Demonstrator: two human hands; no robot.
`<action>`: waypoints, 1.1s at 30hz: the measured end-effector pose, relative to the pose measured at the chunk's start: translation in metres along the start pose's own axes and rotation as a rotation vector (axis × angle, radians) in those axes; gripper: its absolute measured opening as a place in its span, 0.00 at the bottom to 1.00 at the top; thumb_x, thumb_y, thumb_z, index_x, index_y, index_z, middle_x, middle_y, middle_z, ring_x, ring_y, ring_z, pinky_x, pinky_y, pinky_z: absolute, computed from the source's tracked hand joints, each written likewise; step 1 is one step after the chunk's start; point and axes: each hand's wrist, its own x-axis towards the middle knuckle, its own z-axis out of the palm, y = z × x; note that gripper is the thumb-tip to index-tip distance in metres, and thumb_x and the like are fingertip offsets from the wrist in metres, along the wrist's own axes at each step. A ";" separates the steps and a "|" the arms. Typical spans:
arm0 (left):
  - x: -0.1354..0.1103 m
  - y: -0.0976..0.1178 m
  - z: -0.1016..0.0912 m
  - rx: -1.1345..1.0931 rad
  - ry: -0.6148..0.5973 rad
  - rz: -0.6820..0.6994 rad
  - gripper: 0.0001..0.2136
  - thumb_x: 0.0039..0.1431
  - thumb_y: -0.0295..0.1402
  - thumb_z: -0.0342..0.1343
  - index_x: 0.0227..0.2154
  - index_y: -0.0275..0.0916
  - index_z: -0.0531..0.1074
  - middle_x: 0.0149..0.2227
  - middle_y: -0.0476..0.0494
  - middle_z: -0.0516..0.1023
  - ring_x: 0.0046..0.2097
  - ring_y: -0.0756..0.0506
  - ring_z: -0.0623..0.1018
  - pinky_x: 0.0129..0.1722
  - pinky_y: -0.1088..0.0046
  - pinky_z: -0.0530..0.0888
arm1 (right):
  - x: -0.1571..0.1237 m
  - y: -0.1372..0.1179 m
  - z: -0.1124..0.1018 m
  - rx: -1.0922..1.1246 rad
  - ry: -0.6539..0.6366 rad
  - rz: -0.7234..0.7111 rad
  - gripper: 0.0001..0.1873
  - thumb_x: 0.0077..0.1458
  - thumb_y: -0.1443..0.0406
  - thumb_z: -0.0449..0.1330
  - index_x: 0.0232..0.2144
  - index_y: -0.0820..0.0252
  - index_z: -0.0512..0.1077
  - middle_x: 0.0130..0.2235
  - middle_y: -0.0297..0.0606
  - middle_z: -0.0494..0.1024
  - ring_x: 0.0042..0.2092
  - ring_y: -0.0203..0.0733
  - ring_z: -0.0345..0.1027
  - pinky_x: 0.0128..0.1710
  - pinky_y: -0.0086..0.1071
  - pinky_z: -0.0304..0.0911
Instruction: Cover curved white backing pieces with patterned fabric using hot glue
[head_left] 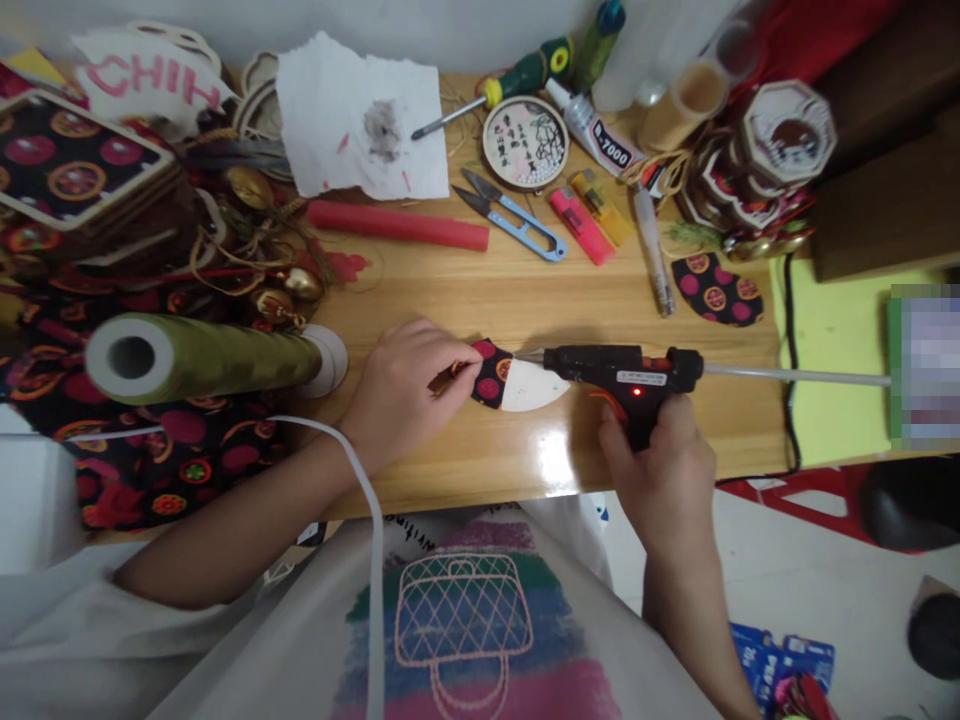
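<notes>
My right hand [660, 470] is wrapped round the grip of a black hot glue gun [626, 372], a finger on its orange trigger, its red light on. A clear glue stick [795, 376] sticks out of the back. The nozzle touches a small leaf-shaped piece [525, 385], white inside with dark dotted fabric folded over its left part. My left hand [409, 390] pinches that fabric end and holds the piece down on the wooden table [465, 300].
Near the far edge lie a red stick [397, 224], blue thread snips [514, 215], two lighters [589, 215], a glue tube [596, 130], a round painted disc [525, 142], a screwdriver [495, 90] and stained paper [360, 120]. A green fabric roll [202, 357] lies left; another dotted piece [716, 290] right.
</notes>
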 end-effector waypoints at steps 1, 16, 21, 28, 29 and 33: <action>0.000 0.000 0.000 0.000 0.004 0.000 0.06 0.61 0.27 0.56 0.30 0.39 0.75 0.29 0.48 0.80 0.33 0.47 0.76 0.34 0.68 0.72 | 0.000 0.000 -0.001 0.006 0.004 0.000 0.14 0.50 0.53 0.55 0.34 0.54 0.63 0.24 0.35 0.69 0.23 0.44 0.63 0.22 0.33 0.54; 0.000 -0.001 0.001 -0.022 0.001 -0.003 0.05 0.61 0.27 0.56 0.30 0.40 0.74 0.30 0.48 0.81 0.33 0.47 0.77 0.35 0.67 0.72 | -0.009 0.006 -0.006 -0.011 0.007 -0.112 0.14 0.52 0.52 0.56 0.30 0.53 0.59 0.22 0.32 0.66 0.22 0.42 0.63 0.21 0.32 0.53; 0.000 -0.001 0.001 -0.002 -0.007 -0.017 0.05 0.62 0.28 0.56 0.30 0.41 0.75 0.30 0.49 0.80 0.33 0.47 0.76 0.35 0.67 0.72 | -0.009 0.010 -0.009 -0.037 -0.036 -0.139 0.12 0.53 0.54 0.54 0.35 0.55 0.62 0.24 0.34 0.67 0.23 0.43 0.62 0.22 0.33 0.54; 0.000 -0.001 0.001 -0.008 -0.005 -0.014 0.05 0.62 0.28 0.56 0.30 0.40 0.75 0.29 0.48 0.80 0.33 0.47 0.76 0.35 0.67 0.72 | -0.005 0.007 -0.007 0.001 -0.028 -0.112 0.12 0.52 0.54 0.55 0.33 0.54 0.60 0.25 0.35 0.68 0.24 0.45 0.65 0.22 0.33 0.54; 0.000 -0.001 0.001 -0.011 -0.003 -0.013 0.05 0.62 0.27 0.56 0.30 0.40 0.75 0.29 0.48 0.80 0.33 0.47 0.76 0.35 0.67 0.72 | -0.004 0.005 -0.006 0.002 -0.025 -0.091 0.12 0.52 0.54 0.55 0.33 0.54 0.60 0.24 0.35 0.68 0.25 0.45 0.65 0.22 0.33 0.54; 0.000 0.000 0.001 -0.013 -0.013 -0.035 0.06 0.62 0.28 0.56 0.30 0.40 0.75 0.30 0.48 0.80 0.33 0.47 0.76 0.35 0.67 0.72 | -0.001 0.002 -0.003 0.006 -0.010 -0.044 0.14 0.52 0.53 0.55 0.34 0.54 0.61 0.23 0.34 0.67 0.25 0.45 0.65 0.23 0.34 0.55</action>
